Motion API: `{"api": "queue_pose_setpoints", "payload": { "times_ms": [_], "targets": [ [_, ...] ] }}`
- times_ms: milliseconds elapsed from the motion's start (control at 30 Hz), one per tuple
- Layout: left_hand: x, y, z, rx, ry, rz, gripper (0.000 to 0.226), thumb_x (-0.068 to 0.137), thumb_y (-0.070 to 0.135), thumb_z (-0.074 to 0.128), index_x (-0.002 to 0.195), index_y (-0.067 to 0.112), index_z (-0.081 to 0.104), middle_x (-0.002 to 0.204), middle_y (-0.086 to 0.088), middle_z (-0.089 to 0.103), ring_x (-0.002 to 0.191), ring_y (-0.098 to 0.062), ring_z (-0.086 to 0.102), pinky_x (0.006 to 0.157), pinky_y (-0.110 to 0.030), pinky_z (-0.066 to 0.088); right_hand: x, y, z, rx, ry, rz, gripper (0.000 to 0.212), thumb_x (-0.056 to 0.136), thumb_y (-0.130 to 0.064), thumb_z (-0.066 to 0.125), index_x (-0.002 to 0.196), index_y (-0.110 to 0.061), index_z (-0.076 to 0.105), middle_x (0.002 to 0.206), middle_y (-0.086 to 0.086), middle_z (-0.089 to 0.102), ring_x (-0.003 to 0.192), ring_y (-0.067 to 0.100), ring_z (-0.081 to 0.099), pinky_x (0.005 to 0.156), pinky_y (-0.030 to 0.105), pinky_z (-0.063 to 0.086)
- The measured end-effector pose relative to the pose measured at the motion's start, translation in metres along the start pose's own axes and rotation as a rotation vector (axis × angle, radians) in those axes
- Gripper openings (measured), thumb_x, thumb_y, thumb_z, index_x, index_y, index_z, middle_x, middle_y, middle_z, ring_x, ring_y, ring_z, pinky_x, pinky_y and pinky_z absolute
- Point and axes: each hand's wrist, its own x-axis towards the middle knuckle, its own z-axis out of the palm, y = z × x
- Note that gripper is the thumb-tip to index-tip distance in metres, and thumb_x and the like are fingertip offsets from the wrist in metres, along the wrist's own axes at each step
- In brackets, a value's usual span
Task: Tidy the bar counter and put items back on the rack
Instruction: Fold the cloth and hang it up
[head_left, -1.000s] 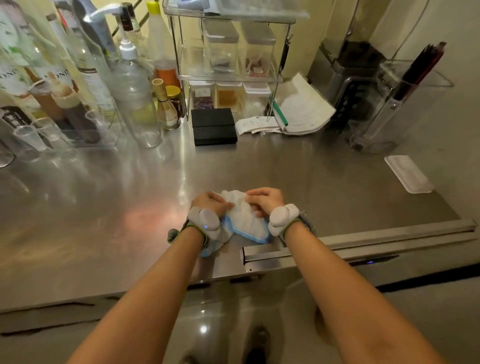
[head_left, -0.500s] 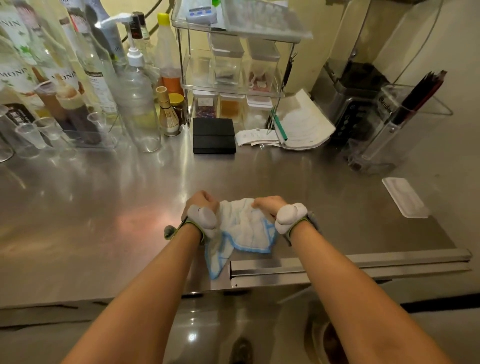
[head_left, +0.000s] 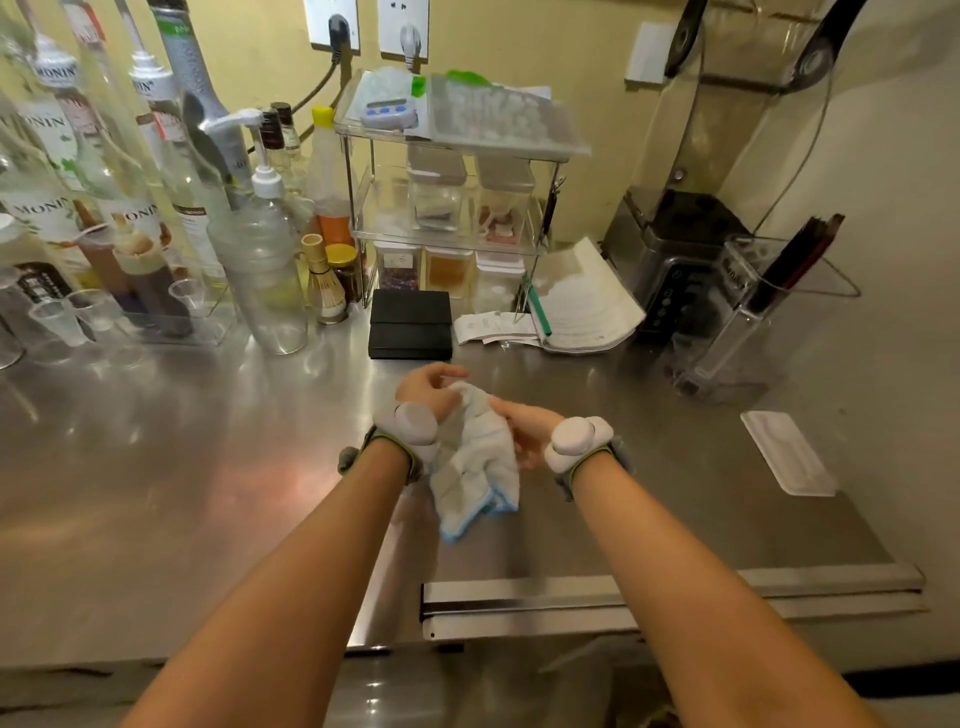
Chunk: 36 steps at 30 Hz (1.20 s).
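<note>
Currently both hands up over the steel desk (head_left: 182, 467), working one cloth (head_left: 480, 457). Left hand (head_left: 428, 389) curled, grip pinching the cloth's top end at the fingertips. Right hand (head_left: 524, 426) alongside, grip closed round the cloth's right edge, fingers tucked into the fabric. Cloth white with blue trim, bunched, hanging between the two wrists, lower corner drooping toward the desk near the front edge; cannot tell whether touching the surface. Grey padded bands on both wrists.

Behind the hands, flat on the desk: black box (head_left: 410, 325), just in front of the clear tiered rack (head_left: 452, 208). Rack against the wall, holding lidded clear containers on the middle and bottom shelves, a timer (head_left: 387, 111) and a clear tray on top. Right of the rack: open notebook (head_left: 584, 301) with a green pen, paper slips beside it. Far right: blender base (head_left: 675, 260), clear holder (head_left: 737, 312) with dark tools standing in it. White flat lid (head_left: 787, 452) lying alone on the desk, well apart from the hands.

Left side: row of syrup bottles (head_left: 57, 171), pump bottle (head_left: 265, 260), small clear cups (head_left: 57, 322), bamboo whisk (head_left: 322, 280) next to a yellow-capped jar (head_left: 343, 270).
</note>
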Motion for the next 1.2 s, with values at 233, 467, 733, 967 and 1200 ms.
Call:
{"api": "queue_pose_setpoints", "payload": {
  "times_ms": [233, 467, 733, 967, 1200],
  "targets": [
    [0.001, 0.034, 0.004, -0.031, -0.083, 0.052, 0.035, 0.085, -0.003, 0.056, 0.116, 0.008, 0.066, 0.099, -0.009, 0.062, 0.094, -0.020, 0.059, 0.070, -0.016, 0.051, 0.007, -0.031, -0.008, -0.061, 0.042, -0.118, 0.023, 0.082, -0.028, 0.051, 0.093, -0.011, 0.061, 0.091, 0.014, 0.058, 0.089, 0.029, 0.058, 0.086, 0.035, 0.047],
    [0.003, 0.064, -0.003, -0.030, -0.042, 0.098, 0.034, 0.078, 0.003, 0.070, 0.112, 0.009, 0.067, 0.090, -0.014, 0.064, 0.089, -0.021, 0.060, 0.095, -0.038, 0.053, -0.050, -0.065, 0.000, -0.202, -0.168, -0.218, 0.043, 0.087, 0.009, 0.029, 0.097, -0.025, 0.054, 0.062, 0.002, 0.029, 0.053, 0.014, 0.027, 0.038, 0.018, 0.024],
    [0.004, 0.103, -0.024, -0.013, 0.089, 0.141, 0.036, 0.080, 0.007, 0.069, 0.116, 0.011, 0.066, 0.101, -0.010, 0.061, 0.103, -0.026, 0.060, 0.099, -0.038, 0.050, -0.071, -0.096, -0.006, -0.050, -0.042, -0.310, 0.019, 0.092, -0.017, 0.053, 0.075, -0.023, 0.059, 0.077, -0.004, 0.059, 0.073, 0.008, 0.055, 0.069, 0.022, 0.041],
    [0.004, 0.128, -0.034, 0.011, 0.079, 0.176, 0.023, 0.086, 0.019, 0.065, 0.105, 0.006, 0.066, 0.100, -0.013, 0.065, 0.097, -0.024, 0.060, 0.075, -0.028, 0.052, -0.090, -0.130, -0.018, -0.033, 0.099, -0.521, 0.004, 0.091, -0.019, 0.060, 0.087, -0.018, 0.063, 0.082, -0.002, 0.060, 0.073, 0.008, 0.054, 0.066, 0.020, 0.043],
    [0.003, 0.149, -0.040, 0.097, -0.008, 0.155, 0.018, 0.085, 0.028, 0.066, 0.074, 0.016, 0.061, 0.076, -0.002, 0.059, 0.077, -0.019, 0.055, 0.066, -0.024, 0.043, -0.113, -0.163, -0.029, -0.064, 0.257, -0.714, 0.038, 0.091, -0.024, 0.060, 0.120, 0.000, 0.061, 0.107, 0.008, 0.060, 0.101, 0.017, 0.054, 0.071, 0.018, 0.043]
  ]
}}
